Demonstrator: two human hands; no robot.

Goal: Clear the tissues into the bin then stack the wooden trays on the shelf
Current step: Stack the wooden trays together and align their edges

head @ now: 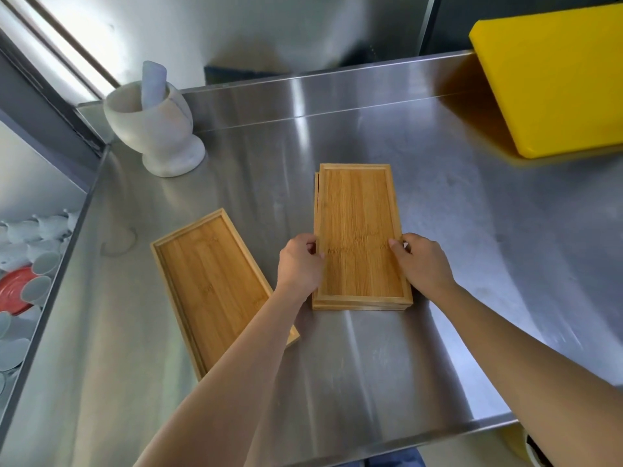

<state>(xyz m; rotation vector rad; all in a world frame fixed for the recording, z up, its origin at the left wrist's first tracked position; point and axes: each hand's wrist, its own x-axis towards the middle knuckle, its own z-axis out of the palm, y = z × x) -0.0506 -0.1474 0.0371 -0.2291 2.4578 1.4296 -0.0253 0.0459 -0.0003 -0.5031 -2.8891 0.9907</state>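
A stack of wooden trays (pixel 357 210) lies in the middle of the steel shelf (pixel 472 230), long side pointing away from me. My left hand (pixel 298 264) grips the stack's left edge and my right hand (pixel 423 264) grips its right edge, thumbs on the top tray. A second pile of wooden trays (pixel 209 281) lies to the left, angled, partly under my left forearm. No tissues or bin show in this view.
A white stone mortar with a pestle (pixel 155 129) stands at the back left. A yellow cutting board (pixel 556 79) leans at the back right. Below the shelf's left edge sit white cups (pixel 37 267) and a red plate (pixel 13 291).
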